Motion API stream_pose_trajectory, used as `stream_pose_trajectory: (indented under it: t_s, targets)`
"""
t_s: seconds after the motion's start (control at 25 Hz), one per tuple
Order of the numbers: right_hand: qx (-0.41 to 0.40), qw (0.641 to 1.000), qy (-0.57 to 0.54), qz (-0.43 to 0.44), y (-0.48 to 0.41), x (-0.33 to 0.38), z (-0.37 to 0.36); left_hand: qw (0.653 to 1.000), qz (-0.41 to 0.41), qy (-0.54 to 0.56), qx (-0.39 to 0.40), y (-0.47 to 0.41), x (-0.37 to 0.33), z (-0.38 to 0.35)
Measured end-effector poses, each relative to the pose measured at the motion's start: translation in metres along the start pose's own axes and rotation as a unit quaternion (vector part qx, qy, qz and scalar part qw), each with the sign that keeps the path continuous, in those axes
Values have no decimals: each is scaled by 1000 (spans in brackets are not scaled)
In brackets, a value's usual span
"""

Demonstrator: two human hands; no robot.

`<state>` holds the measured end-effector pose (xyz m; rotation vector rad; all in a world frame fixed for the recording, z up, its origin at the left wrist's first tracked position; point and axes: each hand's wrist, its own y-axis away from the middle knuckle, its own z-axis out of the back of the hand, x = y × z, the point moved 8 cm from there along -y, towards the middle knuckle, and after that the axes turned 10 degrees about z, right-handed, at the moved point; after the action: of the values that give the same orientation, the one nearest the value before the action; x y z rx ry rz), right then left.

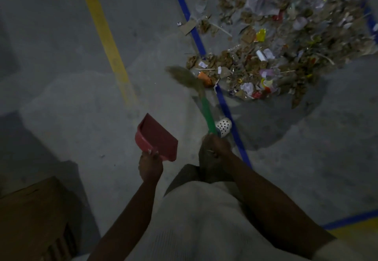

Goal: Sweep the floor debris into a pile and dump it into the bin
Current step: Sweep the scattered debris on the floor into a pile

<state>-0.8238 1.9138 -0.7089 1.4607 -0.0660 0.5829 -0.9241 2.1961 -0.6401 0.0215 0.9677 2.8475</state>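
I look down at the grey concrete floor [67,97] in a dim light. My left hand [150,166] is closed around the handle of a red dustpan [158,138], and I hold the pan in the air, above the floor, with its open mouth turned up and away from me. My right hand [214,148] grips the green handle of the broom [206,111]. The handle goes forward from my fist, and the brown bristles [185,76] at its end are blurred; they are at the near left edge of the debris pile [272,42]. The pile is wide and loose, well ahead of me and to the right: dry brown leaves, thin sticks, pieces of cardboard, white paper and small bright wrappers in yellow, red and orange. A blue line [196,39] on the floor runs from the top down toward me and passes under the left part of the pile, and a yellow line [106,42] runs to the left of it, apart from the debris. Just beside the broom handle I see my white shoe with holes [224,126], which touches the blue line. At the bottom left corner stands a brown cardboard box [30,215].
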Motion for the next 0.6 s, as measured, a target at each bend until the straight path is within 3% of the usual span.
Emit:
stream_pose_trajectory:
  t_s: [0.12,0.28,0.48,0.6]
  targets:
    - [-59,996,-69,-8,-59,-7,30,999,-31,7,15,-4,-26,5]
    - [-195,960,-198,-22,-155,-58,65,997,-79,-9,23,-18,-70,11]
    - [-157,949,-273,12,33,32,5,987,-153,-4,57,-32,-104,25]
    - [-92,975,-199,16,88,31,-40,981,-180,-8,68,-49,-112,39]
